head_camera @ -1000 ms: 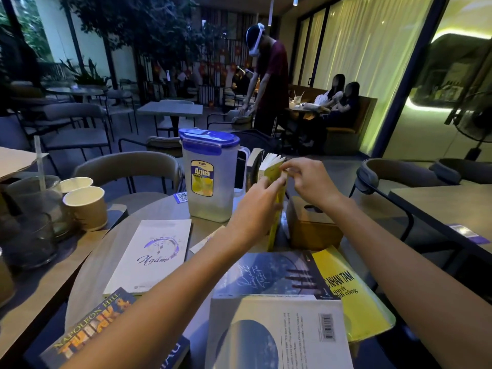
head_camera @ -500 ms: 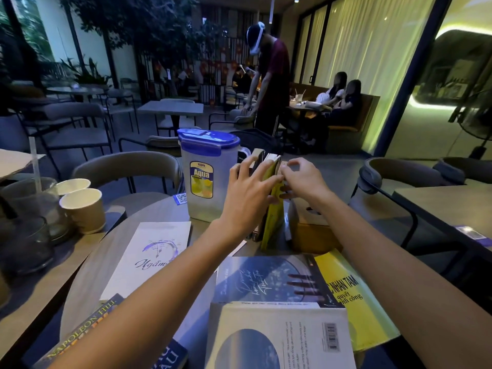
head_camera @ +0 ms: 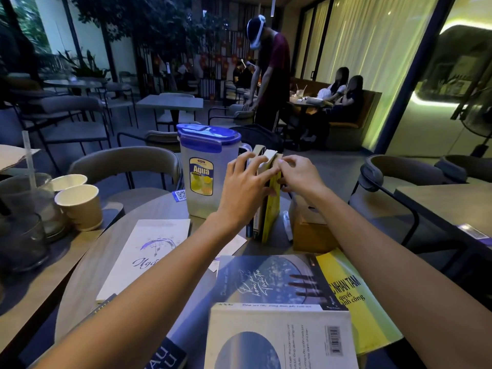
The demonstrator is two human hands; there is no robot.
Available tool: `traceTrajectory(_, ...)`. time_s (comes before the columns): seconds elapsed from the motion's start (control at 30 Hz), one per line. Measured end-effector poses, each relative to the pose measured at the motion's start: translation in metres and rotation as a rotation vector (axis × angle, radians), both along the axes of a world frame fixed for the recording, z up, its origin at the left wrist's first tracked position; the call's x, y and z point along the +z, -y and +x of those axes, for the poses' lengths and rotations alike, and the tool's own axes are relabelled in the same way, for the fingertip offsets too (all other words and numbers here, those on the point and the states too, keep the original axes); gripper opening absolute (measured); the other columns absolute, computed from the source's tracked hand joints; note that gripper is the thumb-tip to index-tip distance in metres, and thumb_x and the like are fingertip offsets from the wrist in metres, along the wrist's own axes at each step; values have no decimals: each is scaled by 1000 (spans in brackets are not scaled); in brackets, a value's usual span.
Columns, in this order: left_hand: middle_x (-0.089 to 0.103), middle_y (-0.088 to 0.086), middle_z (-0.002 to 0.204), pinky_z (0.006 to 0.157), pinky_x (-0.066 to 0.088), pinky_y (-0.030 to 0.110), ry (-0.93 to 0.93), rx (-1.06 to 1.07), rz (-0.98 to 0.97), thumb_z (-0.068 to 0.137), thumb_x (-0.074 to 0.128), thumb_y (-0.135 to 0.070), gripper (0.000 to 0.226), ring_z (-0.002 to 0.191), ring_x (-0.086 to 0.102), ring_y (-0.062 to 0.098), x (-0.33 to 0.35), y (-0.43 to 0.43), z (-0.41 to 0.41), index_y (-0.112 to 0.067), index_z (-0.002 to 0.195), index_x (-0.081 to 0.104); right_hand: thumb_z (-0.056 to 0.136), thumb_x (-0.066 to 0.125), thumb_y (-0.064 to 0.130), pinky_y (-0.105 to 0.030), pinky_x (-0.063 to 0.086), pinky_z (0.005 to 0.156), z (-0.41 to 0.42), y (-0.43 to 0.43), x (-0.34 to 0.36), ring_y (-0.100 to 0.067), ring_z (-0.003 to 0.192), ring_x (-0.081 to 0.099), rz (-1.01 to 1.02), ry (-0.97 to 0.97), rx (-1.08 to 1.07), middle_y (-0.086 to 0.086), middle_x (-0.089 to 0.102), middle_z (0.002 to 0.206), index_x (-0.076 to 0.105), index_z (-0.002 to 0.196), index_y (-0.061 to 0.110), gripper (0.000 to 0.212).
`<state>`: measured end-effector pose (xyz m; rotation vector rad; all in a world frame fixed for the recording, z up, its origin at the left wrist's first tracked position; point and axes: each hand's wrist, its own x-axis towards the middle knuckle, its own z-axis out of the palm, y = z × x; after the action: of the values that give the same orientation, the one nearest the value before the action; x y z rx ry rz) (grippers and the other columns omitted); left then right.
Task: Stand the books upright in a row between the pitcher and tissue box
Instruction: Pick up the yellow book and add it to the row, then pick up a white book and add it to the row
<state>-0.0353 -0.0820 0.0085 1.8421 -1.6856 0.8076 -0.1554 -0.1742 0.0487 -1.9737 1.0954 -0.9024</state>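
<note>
Now | both hands' fingers clamped on upright books (head_camera: pixel 269 209) | pitcher (head_camera: pixel 205 177) label "Aqua Premium"

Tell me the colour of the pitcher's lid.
Blue: the clear plastic pitcher's lid is solid blue, seen best in the head view, the only one available.

We see two paper cups (head_camera: pixel 77 201) on the side desk (head_camera: pixel 40 283), beside a glass (head_camera: pixel 22 241) and straw (head_camera: pixel 28 161).
</note>
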Motion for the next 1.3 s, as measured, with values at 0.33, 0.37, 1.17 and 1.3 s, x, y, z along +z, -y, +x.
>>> traceTrajectory(0.33,56,9,135,97,40,46,-2,-30,26,76,79,-37,59,130,43,34,0,-8,15,-22,130,62,103,52,41,-48,64,81,-2,-9,3,-26,102,69,0,-100,96,-7,64,121,59,133,16,40)
traceTrajectory(0.37,56,9,135,97,41,46,-5,-36,16,77,79,-36,56,130,44,33,1,-10,15,-21,128,63,103,52,40,-47,64,81,-2,-10,3,-27,104,69,-1,-99,92,-8,63,122,59,133,16,39)
traceTrajectory(1.17,59,6,107,85,49,37,-566,58,115,90,67,-39,20,99,57,20,-19,-165,111,-21,96,72,100,59,29,-27,46,78,61,-120,-13,-16,95,63,-325,-360,456,-4,70,113,65,120,15,26)
traceTrajectory(1.3,63,5,102,86,50,38,-691,157,233,89,65,-36,17,98,62,22,-45,-182,134,-22,96,72,100,58,39,-28,51,75,91,-128,-46,-20,101,64,-250,-492,500,-7,70,118,65,120,14,32)
